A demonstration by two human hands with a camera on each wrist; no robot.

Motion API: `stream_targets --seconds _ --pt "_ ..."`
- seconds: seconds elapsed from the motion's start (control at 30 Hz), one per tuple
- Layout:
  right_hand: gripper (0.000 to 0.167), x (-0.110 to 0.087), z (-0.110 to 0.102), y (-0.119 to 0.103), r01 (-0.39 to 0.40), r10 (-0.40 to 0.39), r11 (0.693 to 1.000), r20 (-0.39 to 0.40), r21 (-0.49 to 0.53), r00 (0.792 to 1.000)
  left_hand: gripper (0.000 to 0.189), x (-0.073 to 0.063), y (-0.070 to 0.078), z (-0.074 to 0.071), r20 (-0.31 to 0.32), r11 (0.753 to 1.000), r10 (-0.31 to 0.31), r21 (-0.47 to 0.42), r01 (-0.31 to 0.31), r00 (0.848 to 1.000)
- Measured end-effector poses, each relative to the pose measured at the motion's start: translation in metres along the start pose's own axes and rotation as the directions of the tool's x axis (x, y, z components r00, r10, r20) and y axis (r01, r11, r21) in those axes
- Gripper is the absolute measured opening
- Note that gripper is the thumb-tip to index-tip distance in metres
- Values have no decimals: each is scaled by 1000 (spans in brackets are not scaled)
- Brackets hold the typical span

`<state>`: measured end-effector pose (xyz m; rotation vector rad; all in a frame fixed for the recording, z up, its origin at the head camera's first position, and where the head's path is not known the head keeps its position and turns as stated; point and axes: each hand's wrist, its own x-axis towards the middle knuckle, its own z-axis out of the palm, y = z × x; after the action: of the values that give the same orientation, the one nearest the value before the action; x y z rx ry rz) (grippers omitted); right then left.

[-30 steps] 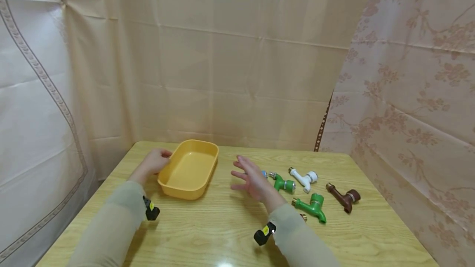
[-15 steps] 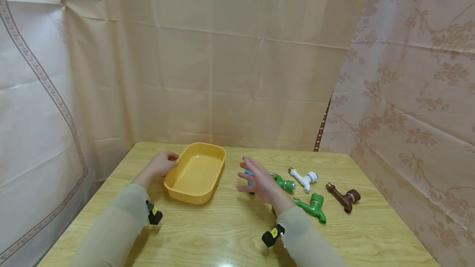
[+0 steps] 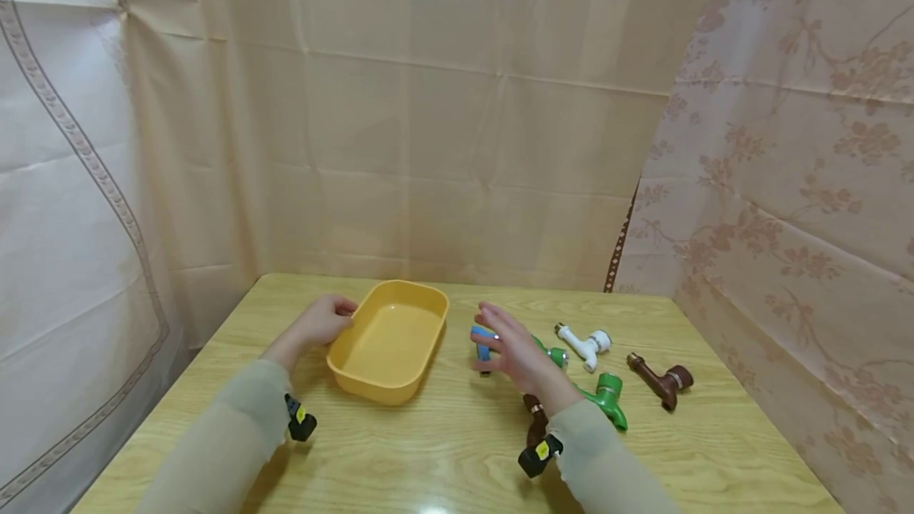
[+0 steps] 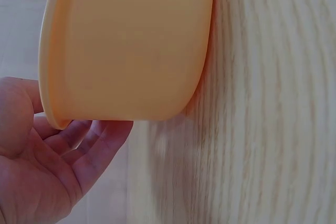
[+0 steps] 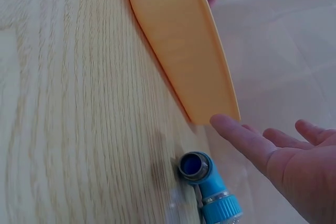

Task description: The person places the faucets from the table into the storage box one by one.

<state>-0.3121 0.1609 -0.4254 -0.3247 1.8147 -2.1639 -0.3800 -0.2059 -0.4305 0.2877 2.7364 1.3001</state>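
A yellow plastic basin (image 3: 389, 343) stands on the wooden table, left of the middle. My left hand (image 3: 321, 320) grips its left rim; in the left wrist view the thumb hooks over the rim and the fingers (image 4: 94, 150) lie along the outside wall. My right hand (image 3: 520, 357) hovers with spread fingers, holding nothing. Partly behind those fingers is a blue tap (image 3: 482, 349), its dark-ringed outlet and ribbed handle (image 5: 221, 208) showing in the right wrist view. A green tap (image 3: 557, 355) is partly covered by the same hand.
Right of my right hand lie a white tap (image 3: 587, 345), another green tap (image 3: 607, 399) and a brown tap (image 3: 660, 383). A second brown tap (image 3: 535, 423) shows partly behind the right wrist camera. Curtains (image 3: 457, 141) hang behind the table and at both sides.
The basin has slid right and slightly nearer along with my left hand. My right hand has drifted right, uncovering the blue tap and the nearer brown tap.
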Motion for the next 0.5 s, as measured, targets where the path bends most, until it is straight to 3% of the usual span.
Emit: stream_targets --seconds 0.5 --pt "70 -9 -12 -2 -2 2 1000 4 -17 1000 34 -13 8 12 17 999 23 -36 -22 1000"
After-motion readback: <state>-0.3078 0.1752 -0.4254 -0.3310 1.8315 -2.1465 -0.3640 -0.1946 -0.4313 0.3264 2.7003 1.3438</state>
